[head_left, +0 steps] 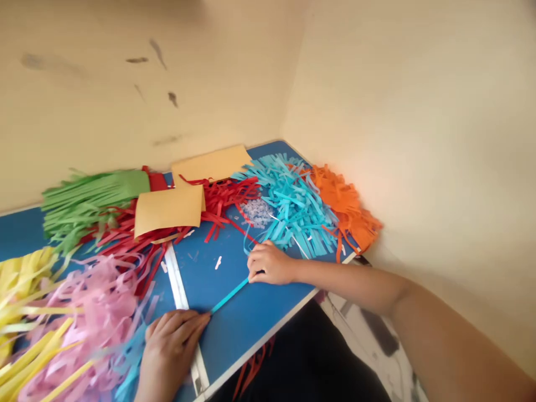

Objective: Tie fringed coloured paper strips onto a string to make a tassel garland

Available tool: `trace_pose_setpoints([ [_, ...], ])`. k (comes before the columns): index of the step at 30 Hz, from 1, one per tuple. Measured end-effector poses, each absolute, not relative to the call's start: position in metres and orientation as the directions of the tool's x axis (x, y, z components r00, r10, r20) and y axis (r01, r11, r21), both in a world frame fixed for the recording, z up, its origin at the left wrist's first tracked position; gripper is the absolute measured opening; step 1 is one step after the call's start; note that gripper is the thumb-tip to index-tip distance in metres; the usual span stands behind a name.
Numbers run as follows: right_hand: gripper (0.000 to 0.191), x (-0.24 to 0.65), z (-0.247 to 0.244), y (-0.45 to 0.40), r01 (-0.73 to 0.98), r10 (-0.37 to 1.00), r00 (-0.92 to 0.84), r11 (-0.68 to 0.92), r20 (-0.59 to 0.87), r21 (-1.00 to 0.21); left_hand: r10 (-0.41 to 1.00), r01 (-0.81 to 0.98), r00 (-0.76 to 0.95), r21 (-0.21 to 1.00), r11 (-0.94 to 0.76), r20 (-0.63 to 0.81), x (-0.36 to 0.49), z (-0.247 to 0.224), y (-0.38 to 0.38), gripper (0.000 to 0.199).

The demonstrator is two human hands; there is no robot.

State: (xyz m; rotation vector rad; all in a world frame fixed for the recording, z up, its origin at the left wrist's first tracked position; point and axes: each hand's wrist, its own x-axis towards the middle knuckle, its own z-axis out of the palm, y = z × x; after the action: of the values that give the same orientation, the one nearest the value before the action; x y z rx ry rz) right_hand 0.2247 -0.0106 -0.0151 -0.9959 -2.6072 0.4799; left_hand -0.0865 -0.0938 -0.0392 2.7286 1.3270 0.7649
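- Strip of narrow turquoise paper, held straight
- Left hand: grip pinching strip
- Right hand: grip pinching strip
- Blue white-edged desk beneath

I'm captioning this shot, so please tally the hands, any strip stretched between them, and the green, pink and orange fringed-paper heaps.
Hands: 2 (left hand, right hand)
Stretched blue strip: 1
Green heap: 1
Pink heap: 1
Orange heap: 1
Total: 6
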Motion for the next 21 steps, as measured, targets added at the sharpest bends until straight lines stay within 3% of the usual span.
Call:
trace_pose_setpoints([
  [8,0.011,0.216,0.000,-0.011,0.668,0.777,-0.627,0.571,0.053,-0.476,0.864,0.841,0.398,0.254,-0.478,0.309,-0.076,-0.036,-0.092,0.038],
  [12,0.006,0.209,0.008,-0.011,0.746,0.810,-0.586,0.527,-0.025,-0.406,0.890,0.893,0.400,0.128,-0.432,0.217,-0.064,-0.018,-0.087,0.028],
  [14,0.006,0.209,0.010,-0.013,0.704,0.755,-0.655,0.622,0.024,-0.344,0.850,0.872,0.473,0.016,-0.490,0.232,-0.058,-0.010,-0.086,0.020],
  [18,0.023,0.215,0.012,-0.021,0.491,0.497,-0.853,0.868,0.158,-0.076,0.695,0.737,0.671,-0.139,-0.661,0.257,-0.046,-0.002,-0.090,0.048],
  [21,0.031,0.214,0.011,-0.023,0.396,0.371,-0.904,0.914,0.211,0.087,0.644,0.708,0.691,-0.128,-0.695,0.328,-0.030,0.000,-0.088,0.030],
])
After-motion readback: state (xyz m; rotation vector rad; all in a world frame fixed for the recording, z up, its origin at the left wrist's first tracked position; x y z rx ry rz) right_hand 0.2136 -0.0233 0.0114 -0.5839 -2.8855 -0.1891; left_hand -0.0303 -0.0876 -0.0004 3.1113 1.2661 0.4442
